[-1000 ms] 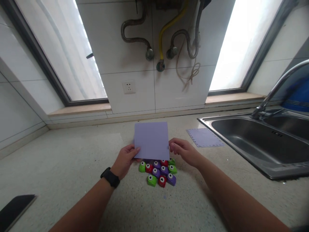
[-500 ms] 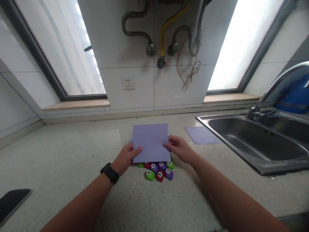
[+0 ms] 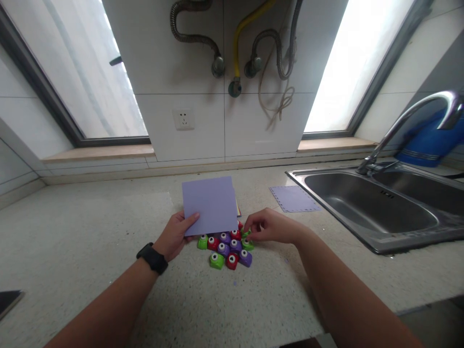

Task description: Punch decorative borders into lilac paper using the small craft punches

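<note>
Matt lilac paper sheet (image 3: 210, 205); small glossy plastic punches (image 3: 226, 245) in green, red, purple; speckled, smooth stone counter (image 3: 90, 232); brushed metal sink (image 3: 369, 208); glossy white wall tiles (image 3: 188, 72).

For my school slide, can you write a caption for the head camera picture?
Left hand holds a lilac sheet; right hand reaches colourful little punches on the counter.

A home kitchen — stainless steel sink (image 3: 366, 212) and curved tap (image 3: 406, 121) set in a speckled stone counter (image 3: 90, 241), white wall tiles (image 3: 203, 121), exposed hoses (image 3: 235, 43) between two windows.
</note>
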### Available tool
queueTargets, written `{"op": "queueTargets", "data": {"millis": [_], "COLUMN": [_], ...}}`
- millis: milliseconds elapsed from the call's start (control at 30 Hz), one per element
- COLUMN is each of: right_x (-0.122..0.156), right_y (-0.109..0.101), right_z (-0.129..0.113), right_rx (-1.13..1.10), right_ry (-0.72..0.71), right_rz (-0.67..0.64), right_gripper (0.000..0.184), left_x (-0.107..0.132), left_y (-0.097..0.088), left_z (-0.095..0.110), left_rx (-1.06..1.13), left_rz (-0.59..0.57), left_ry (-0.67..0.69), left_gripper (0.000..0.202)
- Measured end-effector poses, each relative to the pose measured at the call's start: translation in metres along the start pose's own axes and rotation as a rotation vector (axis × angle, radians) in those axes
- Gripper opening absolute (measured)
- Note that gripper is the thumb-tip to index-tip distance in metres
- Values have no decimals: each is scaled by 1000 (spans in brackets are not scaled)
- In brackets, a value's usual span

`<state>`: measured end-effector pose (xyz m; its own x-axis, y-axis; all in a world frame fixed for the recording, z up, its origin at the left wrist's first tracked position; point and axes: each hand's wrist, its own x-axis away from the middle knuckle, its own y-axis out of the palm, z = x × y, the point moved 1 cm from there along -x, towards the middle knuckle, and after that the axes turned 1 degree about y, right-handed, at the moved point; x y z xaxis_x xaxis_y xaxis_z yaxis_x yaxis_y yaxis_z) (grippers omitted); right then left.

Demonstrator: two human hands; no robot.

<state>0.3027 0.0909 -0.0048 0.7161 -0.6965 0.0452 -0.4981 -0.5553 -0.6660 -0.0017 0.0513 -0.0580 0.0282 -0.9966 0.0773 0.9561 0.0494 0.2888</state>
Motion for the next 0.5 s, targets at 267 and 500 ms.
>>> {"op": "queueTargets", "data": {"millis": [267, 500], "right_x": [-2, -21], "right_y": [2, 14], "right_z": [2, 14], "right_rx": [6, 74], "right_ry": [21, 34], "right_rz": [36, 267], "right_gripper": [22, 19], "left_x": [-1, 0], "left_y": [-1, 0], "left_z": [2, 7], "left_rx": [55, 100], "left_rz": [44, 88], "left_ry": [63, 69], "left_gripper": [39, 42]}}
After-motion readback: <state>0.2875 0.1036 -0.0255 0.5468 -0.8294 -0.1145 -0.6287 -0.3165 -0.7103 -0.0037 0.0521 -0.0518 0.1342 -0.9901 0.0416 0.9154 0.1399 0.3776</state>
